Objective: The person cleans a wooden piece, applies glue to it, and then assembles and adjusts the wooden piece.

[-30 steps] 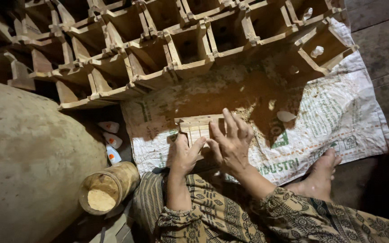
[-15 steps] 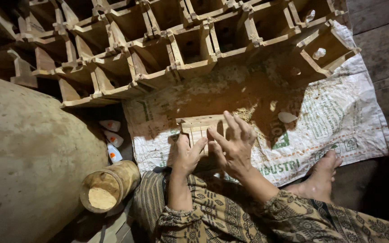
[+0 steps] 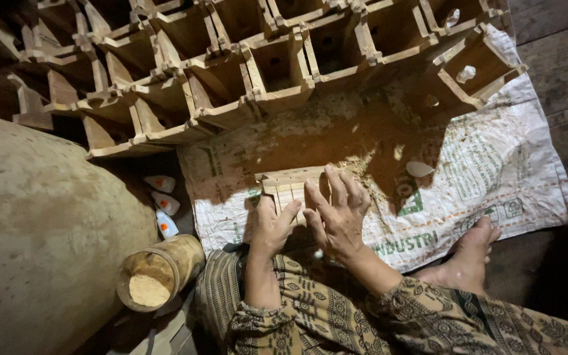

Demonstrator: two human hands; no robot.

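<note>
Your hands are on a small wooden mould (image 3: 288,187) just left of the centre of the frame, lying flat on the dusty woven sack (image 3: 494,177) spread over the floor. It is a pale, slatted block, with narrow upright strips side by side and a crossbar along its top edge, powdered with the same tan dust that coats the sack around it. Much of its lower part is hidden under your fingers.

Your left hand (image 3: 269,227) rests against the mould's lower left corner, its grip loose, fingers together and bent, thumb up along the wood; it closes on nothing. Your right hand (image 3: 336,217) lies flat over the mould's right side, fingers spread wide and pressing down, holding nothing either (a ring shows on one finger).

Compared with half a second ago, the mould sits in the same spot on the sack, and both hands have kept their places on it; the right fingers have fanned a little wider.

Across the top of the frame runs a stack of open wooden boxes (image 3: 277,66). At lower left a jar of powder (image 3: 156,273) lies on its side, beside three small white bottles (image 3: 164,204) and a large rounded clay surface (image 3: 41,230). Your bare foot (image 3: 465,256) rests on the sack's lower right edge.
</note>
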